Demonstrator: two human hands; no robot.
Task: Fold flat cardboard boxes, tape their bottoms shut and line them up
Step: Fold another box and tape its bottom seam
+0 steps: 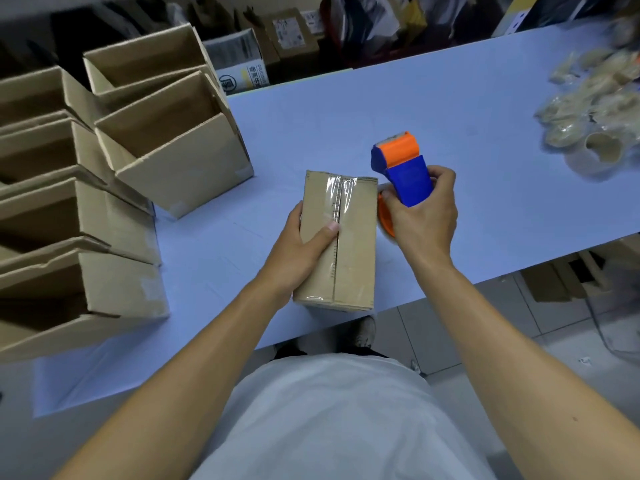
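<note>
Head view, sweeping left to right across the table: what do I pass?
Row of open folded boxes → left hand holding the taped box → right hand gripping the blue and orange tape dispenser → pile of used tape rolls at the far right.

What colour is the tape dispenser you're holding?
Blue body with orange parts, seen in the head view: tape dispenser in the right hand.
</note>
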